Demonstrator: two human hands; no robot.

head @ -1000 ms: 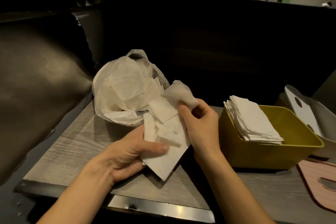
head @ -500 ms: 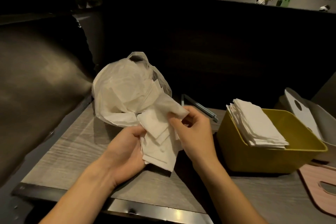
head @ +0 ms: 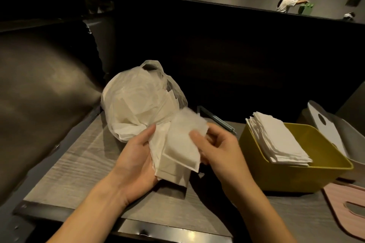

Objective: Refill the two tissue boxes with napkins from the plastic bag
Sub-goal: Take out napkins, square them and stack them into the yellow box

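Observation:
A white plastic bag (head: pixel 136 102) full of napkins sits at the back left of the wooden table (head: pixel 79 163). In front of it, my left hand (head: pixel 136 162) cradles a loose bunch of white napkins (head: pixel 175 154) from below. My right hand (head: pixel 219 148) pinches the upper right edge of the same bunch. To the right stands a yellow tissue box (head: pixel 292 175), open, with a stack of napkins (head: pixel 276 138) leaning inside. Behind it a white tissue box (head: pixel 355 144) holds its white lid (head: pixel 325 126) tilted.
A pink lid (head: pixel 347 205) with a slot lies at the table's right front corner. A dark padded seat (head: pixel 39 94) rises on the left and a dark partition runs behind the table. A metal strip edges the table front. People stand far off at the back.
The napkin bunch has been gathered tighter between both hands and raised a little. My right hand has shifted its pinch along the upper edge. The bag and boxes stay put.

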